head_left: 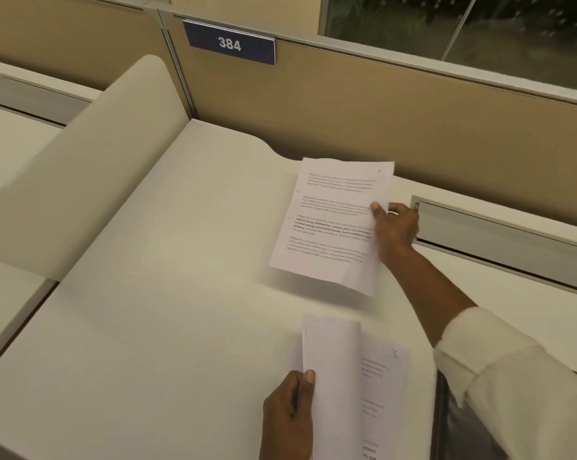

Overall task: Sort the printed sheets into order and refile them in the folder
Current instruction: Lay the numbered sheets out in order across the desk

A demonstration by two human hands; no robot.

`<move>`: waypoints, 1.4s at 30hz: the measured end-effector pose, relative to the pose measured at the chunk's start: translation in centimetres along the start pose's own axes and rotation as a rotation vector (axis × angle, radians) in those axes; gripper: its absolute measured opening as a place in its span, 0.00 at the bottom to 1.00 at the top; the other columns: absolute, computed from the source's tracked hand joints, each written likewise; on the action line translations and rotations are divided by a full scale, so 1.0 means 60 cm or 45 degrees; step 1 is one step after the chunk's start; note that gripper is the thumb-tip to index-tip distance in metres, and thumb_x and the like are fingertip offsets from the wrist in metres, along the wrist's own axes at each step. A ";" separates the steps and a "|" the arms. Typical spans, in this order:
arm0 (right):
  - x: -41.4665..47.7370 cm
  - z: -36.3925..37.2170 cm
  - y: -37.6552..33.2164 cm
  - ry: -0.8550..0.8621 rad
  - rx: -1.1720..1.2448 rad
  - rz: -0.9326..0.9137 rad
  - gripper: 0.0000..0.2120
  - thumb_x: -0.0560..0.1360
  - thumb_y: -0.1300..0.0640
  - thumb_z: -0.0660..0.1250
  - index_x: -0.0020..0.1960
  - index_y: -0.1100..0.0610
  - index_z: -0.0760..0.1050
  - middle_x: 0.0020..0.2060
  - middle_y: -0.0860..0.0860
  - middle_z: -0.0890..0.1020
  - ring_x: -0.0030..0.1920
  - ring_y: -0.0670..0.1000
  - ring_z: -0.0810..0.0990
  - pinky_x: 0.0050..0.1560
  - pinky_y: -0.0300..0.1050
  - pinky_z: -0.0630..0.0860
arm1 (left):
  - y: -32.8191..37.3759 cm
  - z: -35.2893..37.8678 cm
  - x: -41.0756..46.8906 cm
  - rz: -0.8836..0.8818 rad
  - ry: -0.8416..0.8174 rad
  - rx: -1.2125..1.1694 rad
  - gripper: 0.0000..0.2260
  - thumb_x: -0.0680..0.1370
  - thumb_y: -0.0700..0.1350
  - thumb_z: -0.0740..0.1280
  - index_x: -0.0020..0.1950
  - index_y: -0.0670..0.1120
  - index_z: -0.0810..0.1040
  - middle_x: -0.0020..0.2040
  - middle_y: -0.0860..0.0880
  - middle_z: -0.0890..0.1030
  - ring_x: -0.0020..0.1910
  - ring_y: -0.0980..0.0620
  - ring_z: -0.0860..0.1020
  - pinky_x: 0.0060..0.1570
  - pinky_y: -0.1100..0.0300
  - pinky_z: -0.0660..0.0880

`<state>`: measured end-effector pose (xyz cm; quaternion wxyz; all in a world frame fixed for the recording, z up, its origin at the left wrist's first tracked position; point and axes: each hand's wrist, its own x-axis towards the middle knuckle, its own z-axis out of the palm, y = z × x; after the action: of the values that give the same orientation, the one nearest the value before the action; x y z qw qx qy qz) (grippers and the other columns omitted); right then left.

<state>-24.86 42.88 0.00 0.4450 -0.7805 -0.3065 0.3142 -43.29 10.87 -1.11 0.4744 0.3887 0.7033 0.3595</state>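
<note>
The left hand [288,413] pinches the left edge of a thin bundle of printed sheets [350,386], thumb on top and fingers hidden beneath; the smooth white pages bow upward from that pinch, the top one curling over. To the right of the thumb, the page below shows blurred text and a handwritten mark near its upper right corner. Beyond that grip, the right hand [394,227] clamps a second sheaf [333,224] by its right edge, thumb flat on the printed face, the paper tilted and lifted off the matte cream desk [167,277]. Under the white sleeve [512,386], just right of the near bundle, lies a dark glossy folder [459,426]. A navy plate [230,43] reading 384 hangs on the tan partition [380,111].
</note>
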 end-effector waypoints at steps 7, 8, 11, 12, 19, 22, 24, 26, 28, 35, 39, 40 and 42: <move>-0.014 0.095 0.010 -0.048 -0.154 0.059 0.16 0.75 0.49 0.80 0.56 0.56 0.81 0.55 0.55 0.85 0.54 0.59 0.83 0.56 0.49 0.78 | -0.017 0.004 0.001 -0.079 -0.025 0.058 0.21 0.83 0.49 0.69 0.32 0.54 0.68 0.26 0.55 0.66 0.27 0.59 0.66 0.31 0.64 0.63; -0.016 0.101 0.010 -0.047 -0.184 0.051 0.17 0.74 0.49 0.80 0.56 0.57 0.80 0.54 0.55 0.85 0.54 0.60 0.84 0.55 0.49 0.78 | -0.021 0.003 0.001 -0.091 -0.024 0.051 0.20 0.83 0.49 0.70 0.32 0.52 0.68 0.26 0.55 0.67 0.27 0.59 0.66 0.31 0.64 0.63; -0.021 0.115 0.010 -0.060 -0.282 0.019 0.20 0.73 0.47 0.81 0.56 0.56 0.79 0.55 0.55 0.85 0.55 0.60 0.84 0.54 0.51 0.78 | -0.027 0.002 0.005 -0.118 -0.026 0.041 0.21 0.83 0.48 0.69 0.31 0.54 0.68 0.26 0.55 0.67 0.28 0.59 0.66 0.31 0.64 0.63; -0.023 0.116 0.008 -0.072 -0.330 -0.008 0.20 0.73 0.47 0.81 0.57 0.56 0.78 0.55 0.54 0.85 0.54 0.60 0.84 0.51 0.50 0.77 | -0.026 0.002 0.006 -0.124 -0.027 0.050 0.22 0.83 0.49 0.69 0.30 0.56 0.68 0.26 0.55 0.66 0.28 0.59 0.66 0.31 0.63 0.63; -0.018 0.125 0.011 -0.136 -0.608 -0.211 0.24 0.73 0.48 0.81 0.60 0.56 0.73 0.56 0.55 0.84 0.56 0.61 0.83 0.51 0.50 0.76 | -0.027 -0.002 0.012 -0.162 -0.045 0.072 0.20 0.83 0.50 0.69 0.32 0.51 0.69 0.26 0.54 0.69 0.28 0.59 0.69 0.32 0.66 0.65; -0.021 0.125 0.012 -0.127 -0.637 -0.235 0.29 0.73 0.48 0.80 0.64 0.57 0.70 0.60 0.56 0.83 0.59 0.62 0.82 0.55 0.53 0.77 | -0.021 -0.001 0.010 -0.143 -0.014 0.079 0.20 0.83 0.49 0.70 0.32 0.53 0.68 0.26 0.55 0.66 0.28 0.58 0.67 0.32 0.66 0.64; -0.023 0.115 0.016 -0.094 -0.627 -0.232 0.31 0.74 0.44 0.79 0.67 0.56 0.68 0.62 0.56 0.81 0.60 0.61 0.82 0.56 0.53 0.77 | -0.017 0.000 0.008 -0.122 -0.009 0.085 0.22 0.83 0.48 0.69 0.31 0.54 0.67 0.26 0.56 0.65 0.28 0.58 0.65 0.31 0.65 0.62; -0.027 0.092 0.025 -0.060 -0.583 -0.221 0.31 0.75 0.40 0.77 0.67 0.56 0.68 0.62 0.56 0.81 0.59 0.60 0.82 0.55 0.53 0.77 | -0.009 0.000 0.004 -0.115 -0.020 0.073 0.22 0.83 0.49 0.68 0.30 0.54 0.67 0.27 0.55 0.65 0.28 0.58 0.64 0.31 0.64 0.61; -0.038 0.054 0.042 -0.023 -0.525 -0.226 0.29 0.75 0.40 0.76 0.66 0.55 0.70 0.59 0.55 0.82 0.59 0.60 0.82 0.55 0.53 0.76 | -0.003 -0.001 0.000 -0.111 -0.041 0.034 0.22 0.84 0.50 0.67 0.31 0.53 0.67 0.27 0.55 0.66 0.28 0.59 0.65 0.30 0.63 0.61; -0.172 -0.141 0.141 -0.123 -0.666 -0.271 0.23 0.75 0.38 0.75 0.61 0.52 0.76 0.55 0.50 0.80 0.56 0.55 0.80 0.54 0.53 0.78 | 0.003 -0.005 -0.008 -0.066 -0.063 0.010 0.21 0.85 0.50 0.66 0.35 0.43 0.67 0.27 0.56 0.65 0.29 0.58 0.64 0.30 0.64 0.61; -0.256 -0.223 0.203 -0.312 -0.920 -0.376 0.33 0.71 0.36 0.78 0.68 0.56 0.77 0.60 0.53 0.76 0.63 0.56 0.74 0.59 0.54 0.76 | 0.013 -0.014 -0.013 0.016 -0.062 0.051 0.22 0.85 0.51 0.65 0.35 0.43 0.66 0.28 0.55 0.65 0.30 0.58 0.64 0.30 0.64 0.61; -0.271 -0.236 0.213 -0.345 -0.992 -0.396 0.38 0.69 0.34 0.78 0.70 0.56 0.76 0.61 0.53 0.75 0.63 0.56 0.73 0.60 0.54 0.75 | 0.017 -0.016 -0.015 0.020 -0.063 0.040 0.22 0.85 0.51 0.65 0.35 0.43 0.66 0.28 0.55 0.65 0.30 0.57 0.64 0.30 0.63 0.61; -0.294 -0.258 0.227 -0.399 -1.157 -0.438 0.46 0.64 0.28 0.78 0.72 0.56 0.74 0.61 0.53 0.73 0.62 0.55 0.71 0.59 0.52 0.75 | 0.025 -0.021 -0.020 0.016 -0.074 0.003 0.22 0.86 0.52 0.64 0.36 0.43 0.66 0.29 0.54 0.66 0.31 0.55 0.64 0.31 0.62 0.61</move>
<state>-21.16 16.08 -1.96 0.0547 -0.7770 -0.5993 0.1849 -43.88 10.31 1.04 0.4918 0.4040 0.6873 0.3501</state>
